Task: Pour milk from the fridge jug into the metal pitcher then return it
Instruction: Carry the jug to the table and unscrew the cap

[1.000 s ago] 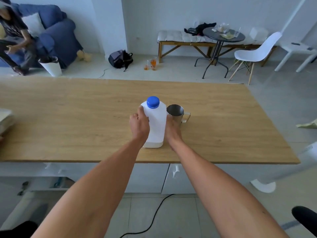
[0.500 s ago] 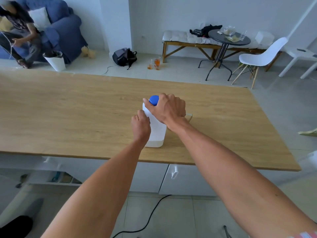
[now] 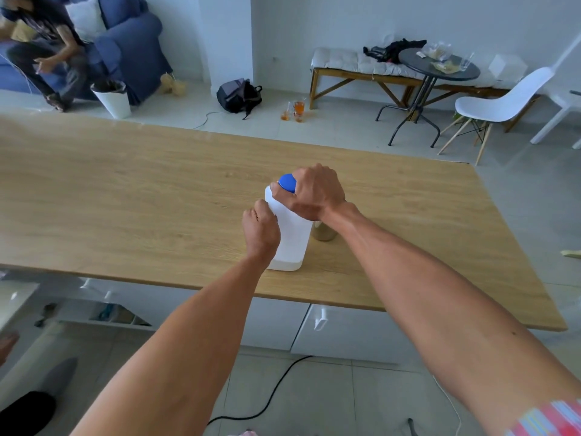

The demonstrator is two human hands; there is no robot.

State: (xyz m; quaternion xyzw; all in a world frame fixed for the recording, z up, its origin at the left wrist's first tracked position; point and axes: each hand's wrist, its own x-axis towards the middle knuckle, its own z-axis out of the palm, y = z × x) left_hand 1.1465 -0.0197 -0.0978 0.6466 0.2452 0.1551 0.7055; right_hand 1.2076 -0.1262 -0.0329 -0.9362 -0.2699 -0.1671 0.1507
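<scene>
Now | right hand clamped over blue cap atop milk jug | left hand gripping jug's side | metal pitcher just behind, on worktop

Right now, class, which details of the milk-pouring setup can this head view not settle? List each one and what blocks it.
- Metal pitcher: only its lower body shows; right hand and wrist cover rim and handle.
- Blue cap: fingers wrap it, so whether it is loosened is unclear.
- Milk jug: opaque, level hidden; left hand covers its near-left side.
</scene>
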